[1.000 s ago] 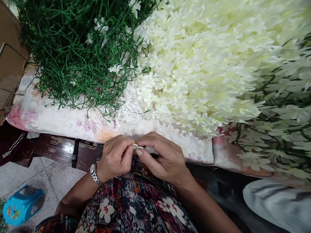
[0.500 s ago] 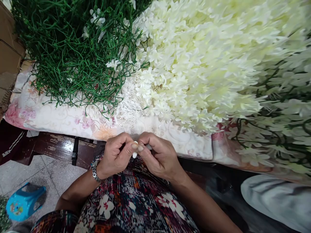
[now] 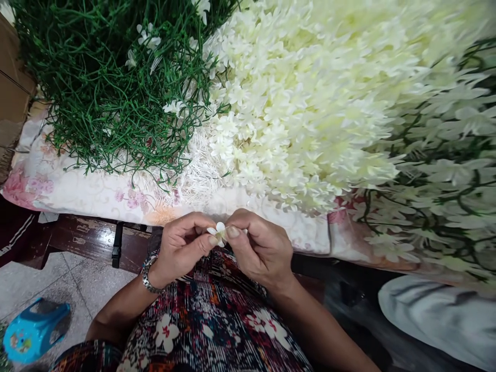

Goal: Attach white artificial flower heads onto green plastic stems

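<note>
A small white artificial flower (image 3: pixel 219 230) is pinched between my two hands above my lap, its petals facing up. My left hand (image 3: pixel 184 248) holds it from the left with thumb and forefinger, a metal watch on the wrist. On the other side my right hand (image 3: pixel 261 248) grips it between thumb and forefinger; whatever its other fingers hold is hidden. Just beyond lie thin white stamen-like sticks (image 3: pixel 201 168), a heap of cream-white flower heads (image 3: pixel 294 113) and a tangle of green plastic stems (image 3: pixel 120 98) with a few white flowers among them.
A flower-patterned cloth (image 3: pixel 96 199) covers the table edge. Finished-looking white flower sprays (image 3: pixel 445 181) hang at the right. A cardboard box (image 3: pixel 15 77) stands at the far left. On the floor is a blue stool (image 3: pixel 36 330); a pale grey cloth shape (image 3: pixel 434 320) is at lower right.
The flower has turned between my fingers, so its spread petals now show. My hands have stayed close together, and the view has shifted slightly.
</note>
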Demonstrator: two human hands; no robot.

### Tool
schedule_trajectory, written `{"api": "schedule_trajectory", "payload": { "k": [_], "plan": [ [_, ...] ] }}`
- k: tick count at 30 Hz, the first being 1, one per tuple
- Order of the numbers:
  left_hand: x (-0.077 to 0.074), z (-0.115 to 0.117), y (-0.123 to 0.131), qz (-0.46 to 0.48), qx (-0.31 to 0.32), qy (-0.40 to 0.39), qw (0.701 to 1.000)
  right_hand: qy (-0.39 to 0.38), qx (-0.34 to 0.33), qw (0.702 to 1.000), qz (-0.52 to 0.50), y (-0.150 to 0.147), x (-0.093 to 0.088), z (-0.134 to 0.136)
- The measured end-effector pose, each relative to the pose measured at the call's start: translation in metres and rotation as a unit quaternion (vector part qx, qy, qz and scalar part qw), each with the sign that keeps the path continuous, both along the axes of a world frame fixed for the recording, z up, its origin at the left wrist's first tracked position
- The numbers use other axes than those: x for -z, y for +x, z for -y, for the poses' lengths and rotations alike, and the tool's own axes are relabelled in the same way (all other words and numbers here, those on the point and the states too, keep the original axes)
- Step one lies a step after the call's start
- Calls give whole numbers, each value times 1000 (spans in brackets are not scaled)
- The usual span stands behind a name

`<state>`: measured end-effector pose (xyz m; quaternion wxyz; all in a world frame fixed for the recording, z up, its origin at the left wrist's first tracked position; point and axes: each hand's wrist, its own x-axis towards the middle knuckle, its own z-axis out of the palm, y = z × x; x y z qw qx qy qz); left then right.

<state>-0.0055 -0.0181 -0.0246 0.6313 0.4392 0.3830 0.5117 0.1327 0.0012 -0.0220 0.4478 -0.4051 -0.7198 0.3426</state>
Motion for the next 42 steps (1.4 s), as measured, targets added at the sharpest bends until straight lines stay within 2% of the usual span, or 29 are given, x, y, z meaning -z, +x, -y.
{"api": "schedule_trajectory", "payload": {
  "k": [3, 10, 15, 20, 25, 29, 34, 38, 42],
  "plan": [
    [3, 0, 2, -13, -29, -1, 999, 26, 18, 999, 5, 0, 1, 0],
    [8, -2, 9, -48, -128, 60, 989, 139, 60, 988, 41, 0, 5, 0],
    [2, -5, 13, -116, -131, 80, 981, 199, 82, 973, 83, 3, 7, -3],
    [1, -7, 15, -107, -140, 83, 981, 150, 64, 985, 54, 6, 5, -4],
    [5, -8, 16, -5, -98, 41, 994, 101, 45, 994, 16, 8, 4, -5],
    [5, -9, 17, 35, -85, 28, 995, 111, 60, 991, 35, 6, 5, -2],
    [-1, -15, 20, 75, -116, 3, 990, 122, 125, 983, 54, 10, 6, 1],
    [-3, -18, 18, 33, -139, -34, 989, 150, 170, 963, 144, 30, 7, -4],
    [-2, -20, 14, -44, -124, -62, 989, 168, 228, 905, 316, 52, 11, -11]
  ]
}}
